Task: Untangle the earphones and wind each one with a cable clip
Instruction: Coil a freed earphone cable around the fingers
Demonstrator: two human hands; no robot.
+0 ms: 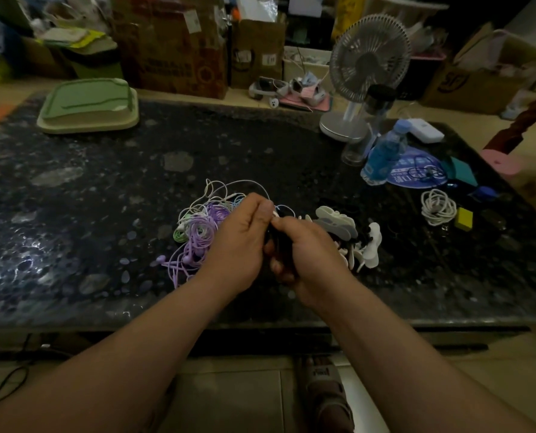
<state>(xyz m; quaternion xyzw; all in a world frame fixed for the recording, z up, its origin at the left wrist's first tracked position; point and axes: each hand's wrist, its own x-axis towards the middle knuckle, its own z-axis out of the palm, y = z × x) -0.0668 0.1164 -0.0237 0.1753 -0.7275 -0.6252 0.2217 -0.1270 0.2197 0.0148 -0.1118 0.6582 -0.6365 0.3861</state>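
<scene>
Hands meet over tangled earphones (197, 229). Left hand (241, 242) pinches a white cable (254, 182); right hand (307, 254) grips a black cable clip (280, 245) in curled fingers.

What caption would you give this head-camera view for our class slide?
Left hand and right hand grip a dark item between tangled earphones and piled cable clips on a countertop.

Left hand (238, 245) and right hand (307, 254) bare; forearms unsleeved. Footwear: one grey strapped sandal (326, 392).
</scene>
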